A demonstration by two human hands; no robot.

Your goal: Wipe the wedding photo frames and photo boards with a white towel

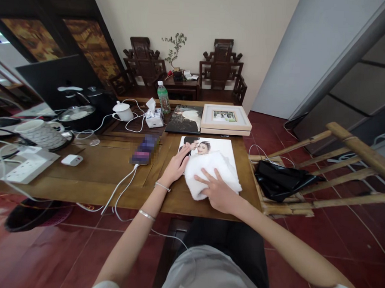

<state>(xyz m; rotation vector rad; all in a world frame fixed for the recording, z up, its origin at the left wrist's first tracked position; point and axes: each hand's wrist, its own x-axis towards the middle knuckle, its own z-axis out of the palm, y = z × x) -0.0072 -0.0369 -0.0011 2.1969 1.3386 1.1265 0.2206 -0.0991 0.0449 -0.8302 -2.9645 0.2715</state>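
Note:
A white photo panel [226,146] with a printed couple lies flat near the front edge of the wooden table [112,189]. Over its lower part is a folded white towel [198,185]. My right hand [219,190] presses on the towel from above, fingers spread. Along the panel's left edge rests my left hand [177,164], its fingers stretched out and holding nothing. Much of the printed picture is hidden under the towel.
Behind the panel are a dark photo panel [180,122] and a framed picture [242,121]. A charging phone [144,149], tissue box [154,118], green bottle [163,97] and power strip [26,165] stand left. A bamboo chair [318,204] holds a black bag [281,178].

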